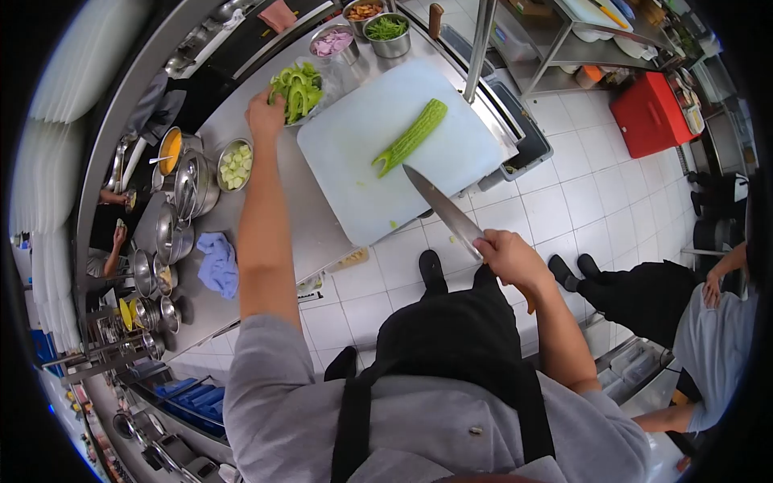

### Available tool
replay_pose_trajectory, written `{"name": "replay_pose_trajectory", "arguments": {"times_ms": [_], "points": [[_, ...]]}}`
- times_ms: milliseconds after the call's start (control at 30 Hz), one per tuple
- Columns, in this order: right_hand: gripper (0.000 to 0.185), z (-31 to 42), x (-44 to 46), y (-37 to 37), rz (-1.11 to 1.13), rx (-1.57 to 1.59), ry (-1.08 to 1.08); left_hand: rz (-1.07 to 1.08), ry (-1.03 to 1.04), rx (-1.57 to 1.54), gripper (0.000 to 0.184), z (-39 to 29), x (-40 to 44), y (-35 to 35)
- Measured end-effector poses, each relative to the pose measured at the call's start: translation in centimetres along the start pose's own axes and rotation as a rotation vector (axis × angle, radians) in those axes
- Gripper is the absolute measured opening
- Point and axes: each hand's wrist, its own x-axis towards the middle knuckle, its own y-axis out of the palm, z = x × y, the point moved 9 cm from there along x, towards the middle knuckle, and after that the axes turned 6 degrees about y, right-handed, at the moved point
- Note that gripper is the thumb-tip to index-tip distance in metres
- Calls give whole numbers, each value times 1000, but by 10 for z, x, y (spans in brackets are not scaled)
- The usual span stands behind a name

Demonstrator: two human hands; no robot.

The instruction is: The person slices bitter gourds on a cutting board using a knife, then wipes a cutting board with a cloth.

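My right hand (pixel 513 259) is closed round the handle of a large kitchen knife (pixel 444 211), whose blade points up and left to the edge of the white cutting board (pixel 338 173). Just past the tip, a ridged green gourd piece (pixel 415 135), like bitter melon, lies slantwise on the board. My left hand (pixel 266 114) reaches to a bowl heaped with cut green gourd pieces (pixel 298 90) beyond the board's upper left corner. Its fingertips are partly hidden against the heap, so I cannot tell whether they grip anything. A few green scraps lie on the board.
Metal containers of sliced pink onion (pixel 332 43), chopped greens (pixel 386 28) and brown pieces (pixel 364 10) stand behind the board. A bowl of pale green cubes (pixel 235 167), steel pots (pixel 196 183) and a blue cloth (pixel 217 264) are at left. Another person (pixel 713 322) stands at right.
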Motion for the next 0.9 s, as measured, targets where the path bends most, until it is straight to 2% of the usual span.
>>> {"name": "replay_pose_trajectory", "arguments": {"times_ms": [33,100,167,267,467,900], "points": [[38,3,2,-4,-10,82,16,-102,102,18,29,-24,-14,-10],[40,12,19,-8,-58,233,12,291,-3,-326,27,-59,-64,28],[40,26,58,-7,-187,333,-97,555,36,-516,26,-108,-127,57],[40,68,106,-12,-279,380,-129,487,126,-438,23,-165,-174,53],[40,105,173,-5,-284,324,-173,389,97,-338,22,-168,-195,63],[43,86,153,17,-184,328,-149,422,135,-374,19,-162,-189,65]]}}
